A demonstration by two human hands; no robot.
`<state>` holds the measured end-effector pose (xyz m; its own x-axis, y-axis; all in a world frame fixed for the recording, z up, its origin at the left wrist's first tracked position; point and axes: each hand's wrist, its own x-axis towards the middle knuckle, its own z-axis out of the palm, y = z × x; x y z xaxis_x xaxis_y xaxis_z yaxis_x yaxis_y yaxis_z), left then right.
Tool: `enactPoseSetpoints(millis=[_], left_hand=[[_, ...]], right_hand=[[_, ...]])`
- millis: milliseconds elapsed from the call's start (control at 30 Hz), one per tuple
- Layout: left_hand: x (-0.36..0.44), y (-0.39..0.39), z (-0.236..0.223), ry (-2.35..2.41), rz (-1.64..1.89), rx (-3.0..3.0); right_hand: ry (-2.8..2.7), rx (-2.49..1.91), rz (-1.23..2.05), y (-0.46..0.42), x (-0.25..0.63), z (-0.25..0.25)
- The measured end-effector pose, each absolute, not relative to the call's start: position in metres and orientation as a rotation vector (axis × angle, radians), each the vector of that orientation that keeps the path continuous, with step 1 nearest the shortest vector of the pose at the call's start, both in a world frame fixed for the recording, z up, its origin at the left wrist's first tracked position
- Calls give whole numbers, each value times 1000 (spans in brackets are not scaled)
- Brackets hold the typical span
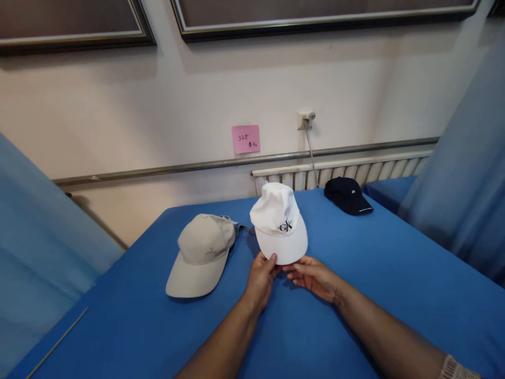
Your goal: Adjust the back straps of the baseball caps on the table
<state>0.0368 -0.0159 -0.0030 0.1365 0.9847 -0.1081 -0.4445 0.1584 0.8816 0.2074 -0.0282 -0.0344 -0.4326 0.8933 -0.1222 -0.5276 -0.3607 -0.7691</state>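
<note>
A white baseball cap (281, 223) with a black "CK" logo is at the middle of the blue-covered table, its brim toward me. My left hand (261, 281) pinches the front of the brim, thumb on top and fingers beneath. At the brim's right front edge, my right hand (313, 278) grips with its fingers curled under; part of those fingertips is hidden. To the left lies a beige baseball cap (205, 247), brim toward me, with a dark strap behind it. Farther back on the right sits a black baseball cap (347, 195) with small white lettering.
Blue sheeting (130, 331) covers the table. Behind it are a radiator (355, 171), a metal pipe (177, 168), and a plugged-in cord (311, 152). A pink note (245, 139) sticks to the wall. Blue curtains (35, 247) hang at both sides. A thin rod (57, 343) lies front left.
</note>
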Motion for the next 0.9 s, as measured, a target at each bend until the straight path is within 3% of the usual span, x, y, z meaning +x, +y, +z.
enactPoseSetpoints(millis=[300,567,900], left_hand=[[-90,-5,67,1041,1819,746],[-154,-31,37,1383,1859,590],[-162,-28,38,1329,1911,529]], right_hand=[[-738,-755,1904,-19,223,-37],[-747,-785,1890,-18,223,-41],[-739,-785,1877,-18,224,-43]])
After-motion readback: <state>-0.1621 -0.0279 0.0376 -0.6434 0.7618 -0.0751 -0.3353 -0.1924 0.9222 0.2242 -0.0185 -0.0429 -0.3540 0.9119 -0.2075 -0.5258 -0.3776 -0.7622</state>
